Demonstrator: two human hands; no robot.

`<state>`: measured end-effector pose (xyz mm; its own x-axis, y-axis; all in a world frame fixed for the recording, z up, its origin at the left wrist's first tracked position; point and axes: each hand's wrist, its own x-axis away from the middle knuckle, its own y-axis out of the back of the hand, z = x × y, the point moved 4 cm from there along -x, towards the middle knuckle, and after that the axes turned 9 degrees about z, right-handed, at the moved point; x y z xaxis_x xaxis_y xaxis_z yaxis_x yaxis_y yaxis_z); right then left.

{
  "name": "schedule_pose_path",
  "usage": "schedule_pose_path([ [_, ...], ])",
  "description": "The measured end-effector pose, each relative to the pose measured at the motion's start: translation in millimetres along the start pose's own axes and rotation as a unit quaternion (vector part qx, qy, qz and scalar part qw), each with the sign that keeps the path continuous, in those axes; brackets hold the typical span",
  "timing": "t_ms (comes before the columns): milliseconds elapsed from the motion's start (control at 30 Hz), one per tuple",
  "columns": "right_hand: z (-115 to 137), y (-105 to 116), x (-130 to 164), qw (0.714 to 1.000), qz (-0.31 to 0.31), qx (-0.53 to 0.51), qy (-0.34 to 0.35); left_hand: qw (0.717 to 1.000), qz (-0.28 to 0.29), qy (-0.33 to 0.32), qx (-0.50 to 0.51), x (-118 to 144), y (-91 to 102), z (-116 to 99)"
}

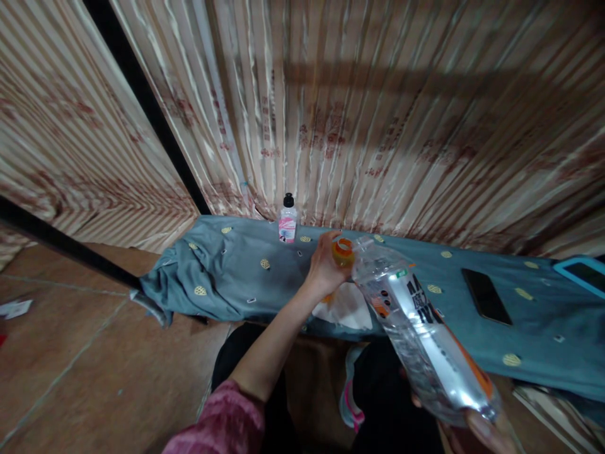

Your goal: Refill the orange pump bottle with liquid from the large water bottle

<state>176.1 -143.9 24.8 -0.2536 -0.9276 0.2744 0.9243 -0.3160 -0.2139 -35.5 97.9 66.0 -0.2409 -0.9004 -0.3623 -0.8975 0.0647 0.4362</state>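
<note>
Presently left hand (324, 268) is pinching the orange cap (343, 251) of the plastic bottle (420, 328) — right hand (482, 429) is cupping its base, holding it tilted over the surface's (543, 340) near edge, steadying it.

Right hand (482, 432) is mostly cut off by the bottom edge – only fingertips show under the bottle (416, 328). Left hand (324, 268) covers part of the cap (343, 251). Small bottle (287, 221) label's too tiny to read – blue case (581, 272) runs off right.
</note>
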Motion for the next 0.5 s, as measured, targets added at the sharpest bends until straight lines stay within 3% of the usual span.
schedule_pose_path([
  [133, -23.6, 36.4, -12.7, 0.997, 0.027, -0.067, -0.012, 1.0, -0.017, -0.011, 0.003, -0.1, 1.4, 0.7],
  [233, -31.0, 48.3, -15.8, 0.994, 0.06, -0.094, -0.013, 0.999, -0.024, -0.034, -0.006, -0.4, 1.8, 1.6],
  [400, -21.7, 26.0, -9.1, 0.981, 0.071, -0.179, 0.0, 0.998, -0.019, -0.061, -0.003, 0.7, 3.7, 2.3],
  [500, -17.8, 7.6, -4.6, 0.981, 0.083, -0.175, 0.015, 0.997, -0.031, -0.069, 0.01, 4.7, 16.3, -4.2],
])
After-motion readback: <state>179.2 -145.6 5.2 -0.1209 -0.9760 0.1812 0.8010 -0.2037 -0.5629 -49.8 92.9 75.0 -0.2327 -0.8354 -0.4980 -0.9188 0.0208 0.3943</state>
